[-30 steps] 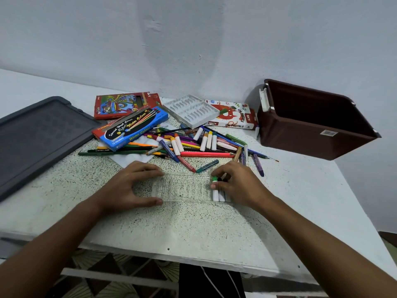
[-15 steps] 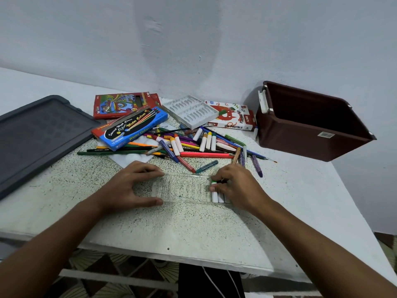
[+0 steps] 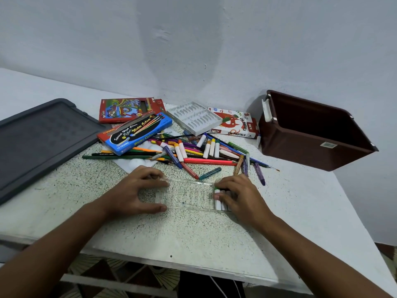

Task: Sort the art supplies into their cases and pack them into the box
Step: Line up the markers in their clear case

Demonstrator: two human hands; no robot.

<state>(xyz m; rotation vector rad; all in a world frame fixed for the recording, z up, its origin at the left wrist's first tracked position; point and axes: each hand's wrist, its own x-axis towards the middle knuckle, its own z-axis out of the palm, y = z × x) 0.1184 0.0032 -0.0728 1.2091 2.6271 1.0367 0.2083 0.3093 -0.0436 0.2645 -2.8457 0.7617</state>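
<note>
Clear tray (image 3: 189,194): thin ribbed transparent plastic, oblong, lying flat between the two hands.
Left hand (image 3: 133,190): fingers curled over the tray's far left corner, thumb laid along its near left edge, gripping that end.
Right hand (image 3: 238,194): fingertips (image 3: 217,186) bent down onto the markers (image 3: 219,201), white-barrelled with one green cap showing, which lie side by side in the tray's right end; the thumb presses their sides.
Loose pile (image 3: 204,151): beyond the fingertips, well apart from the tray; slim pencils, stubby capped markers, waxy pastels, one fine brush, crossed at all angles.
Blue case (image 3: 135,132): glossy card, flat, resting on the pile's left end.
Red case (image 3: 129,109): card, behind the blue one.
White insert (image 3: 193,117): moulded plastic, grooved, beyond the pile.
Pastel box (image 3: 236,124): white printed card, right of the insert.
Box (image 3: 311,134): brown, rectangular, open, far right of the right hand.
Lid (image 3: 38,143): dark grey, waffle-textured, far left of the left hand.
Table (image 3: 193,233): pale speckled slab, set against a plain whitish wall (image 3: 193,50).
</note>
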